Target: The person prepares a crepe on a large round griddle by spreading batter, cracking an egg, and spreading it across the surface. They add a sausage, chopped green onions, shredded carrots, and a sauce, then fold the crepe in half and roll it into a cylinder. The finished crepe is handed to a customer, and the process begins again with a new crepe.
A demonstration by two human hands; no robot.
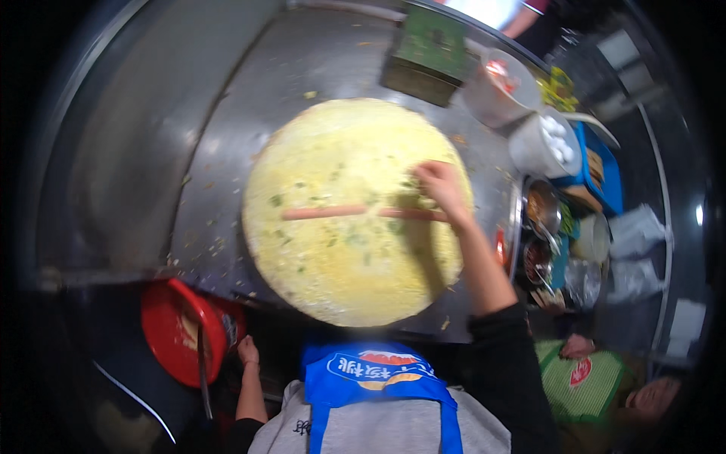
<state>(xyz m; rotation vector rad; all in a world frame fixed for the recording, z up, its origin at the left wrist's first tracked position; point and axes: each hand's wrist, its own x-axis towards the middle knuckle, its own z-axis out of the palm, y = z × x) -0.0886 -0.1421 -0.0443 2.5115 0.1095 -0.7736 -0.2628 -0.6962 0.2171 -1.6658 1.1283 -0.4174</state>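
Note:
A large round pancake (317, 170), yellow with egg and flecked with chopped greens, lies on the flat metal griddle (218, 170) in front of me. Two pink sausage lengths, a left one (324, 213) and a right one (411, 214), lie nearly end to end across its middle. My right hand (439, 184) is over the pancake's right side, blurred, its fingers curled together. Green bits show just below the fingertips; whether any are held is unclear. Down at the lower left, my left hand (248, 350) is loosely closed beside the red bucket (176, 335), apart from the pancake.
A green box (428, 48) stands at the back, near white tubs, one with eggs (557, 139). Bowls of sauce (539, 258) with spoons, a blue basket (604, 153) and plastic bags (635, 232) line the right. A person in a green apron (578, 380) is at lower right.

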